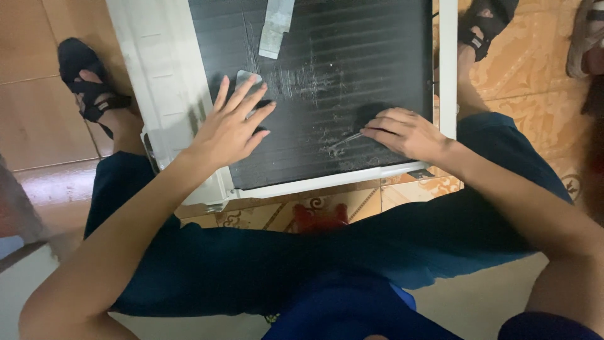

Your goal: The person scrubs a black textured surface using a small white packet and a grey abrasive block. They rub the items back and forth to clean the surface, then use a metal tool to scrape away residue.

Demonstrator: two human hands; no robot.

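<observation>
Left hand (231,129) spread flat on fin panel (352,56) — right hand (406,132) pinching thin tool (349,138).

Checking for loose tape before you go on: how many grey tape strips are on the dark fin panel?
2. One long grey tape strip lies at the panel's top edge; a smaller grey tape piece sits under the left hand's fingertips. The hands may hide others.
</observation>
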